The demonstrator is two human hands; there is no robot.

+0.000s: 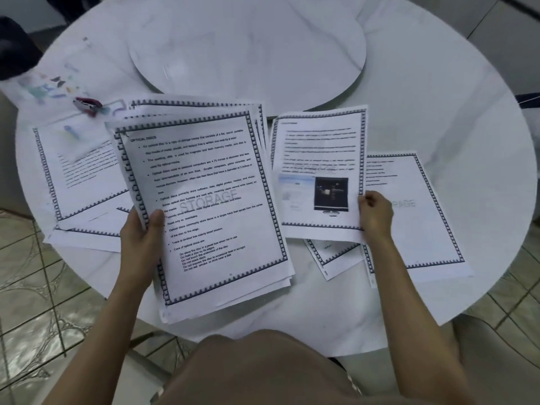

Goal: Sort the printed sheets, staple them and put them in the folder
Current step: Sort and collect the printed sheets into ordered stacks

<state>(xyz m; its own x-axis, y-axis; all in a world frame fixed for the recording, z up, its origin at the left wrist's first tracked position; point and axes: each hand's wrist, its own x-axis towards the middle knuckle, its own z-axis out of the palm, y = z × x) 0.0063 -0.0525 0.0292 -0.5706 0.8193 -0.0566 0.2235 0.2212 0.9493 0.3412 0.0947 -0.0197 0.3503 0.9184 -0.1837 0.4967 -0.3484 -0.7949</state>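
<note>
A person's left hand (140, 232) grips a thick stack of printed sheets (204, 200) by its left edge, thumb curled on top, holding it over a round white table (438, 97). The right hand (375, 214) pinches the right edge of a single sheet (318, 159) showing a monitor picture. More bordered pages (415, 223) lie flat at both sides, and a red stapler (87, 106) rests on a clear patterned folder (49, 83) at far left.
</note>
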